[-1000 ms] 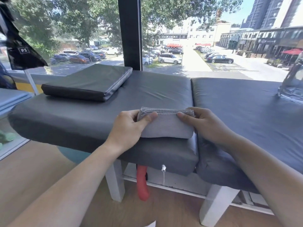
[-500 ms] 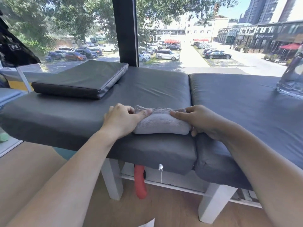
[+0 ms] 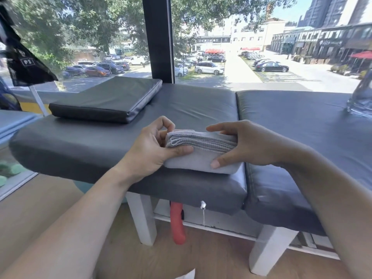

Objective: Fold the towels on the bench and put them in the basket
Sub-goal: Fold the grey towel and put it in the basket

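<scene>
While left hand [image 3: 150, 151] and right hand [image 3: 239, 144] grip folded grey towel [image 3: 201, 156] on bench [image 3: 100, 141], folding looks done; basket unseen, placing remains.

- The grey folded towel [image 3: 201, 156] has been tipped up off the bench [image 3: 120, 141] near its front edge, so its stacked layered edges now show.
- The left hand [image 3: 149, 150] now grips the towel's left end, thumb across the front.
- The right hand [image 3: 245, 146] now clamps the right end, fingers over the top and thumb below.
</scene>
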Available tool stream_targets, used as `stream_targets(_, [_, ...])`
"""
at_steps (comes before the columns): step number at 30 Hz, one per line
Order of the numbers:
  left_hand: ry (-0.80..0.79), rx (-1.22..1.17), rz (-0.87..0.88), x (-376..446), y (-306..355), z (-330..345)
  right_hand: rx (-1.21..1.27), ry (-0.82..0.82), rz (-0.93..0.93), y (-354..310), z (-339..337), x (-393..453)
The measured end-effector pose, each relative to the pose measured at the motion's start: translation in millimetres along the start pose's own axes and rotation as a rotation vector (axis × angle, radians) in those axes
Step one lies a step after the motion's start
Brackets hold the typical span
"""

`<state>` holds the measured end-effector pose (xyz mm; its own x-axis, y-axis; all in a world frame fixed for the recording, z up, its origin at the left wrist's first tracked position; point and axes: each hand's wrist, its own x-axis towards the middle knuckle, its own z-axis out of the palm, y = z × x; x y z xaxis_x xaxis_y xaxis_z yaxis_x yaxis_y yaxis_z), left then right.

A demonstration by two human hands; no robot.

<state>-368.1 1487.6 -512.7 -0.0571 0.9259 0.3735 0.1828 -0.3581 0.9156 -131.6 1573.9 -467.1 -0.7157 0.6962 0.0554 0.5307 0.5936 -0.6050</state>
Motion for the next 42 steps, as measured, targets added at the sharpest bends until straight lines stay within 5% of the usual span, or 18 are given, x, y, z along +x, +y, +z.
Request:
stream_targets(8, [0.114, 0.365, 0.175, -0.1, 6.2, 6.4, -0.339, 0.571, -0.339, 7.2, 25.0, 7.1])
stream_targets(11, [0.029, 0.643, 0.216, -4.4, -5.7, 5.3, -0.543, 0.501, -0.494, 25.1, 34.6, 9.7])
stream_targets(16, [-0.092, 0.68, 0.174, -10.9, -8.6, 4.4, -0.536, 0.311, -0.441, 29.2, 41.4, 0.8])
stream_targets(25, [-0.114, 0.69, 0.116, -16.9, -5.7, 6.7, -0.03, -0.192, -0.191, 30.2, 17.3, -11.8])
stream_targets(28, [-0.22, 0.695, 0.045, -19.8, 3.5, 1.3, 0.234, -0.065, -0.122, 30.6, 14.2, -9.5])
stream_targets(31, [-0.157, 0.561, -0.001, -23.0, 9.6, 5.2, 0.199, 0.158, -0.019, 37.0, 19.2, -2.2])
stream_targets(35, [0.091, 0.579, 0.095, -24.4, 4.2, 13.6, 0.135, 0.037, 0.139, 38.0, 11.5, -5.5])
stream_targets(39, [-0.054, 0.572, -0.248, -26.4, 7.7, -2.7, 0.114, 0.009, 0.093, 28.0, 8.7, -10.0])
stream_targets(42, [-0.039, 0.39, -0.251, -30.0, 8.4, -4.8, 0.199, 0.014, 0.046, 18.0, 9.3, -13.3])
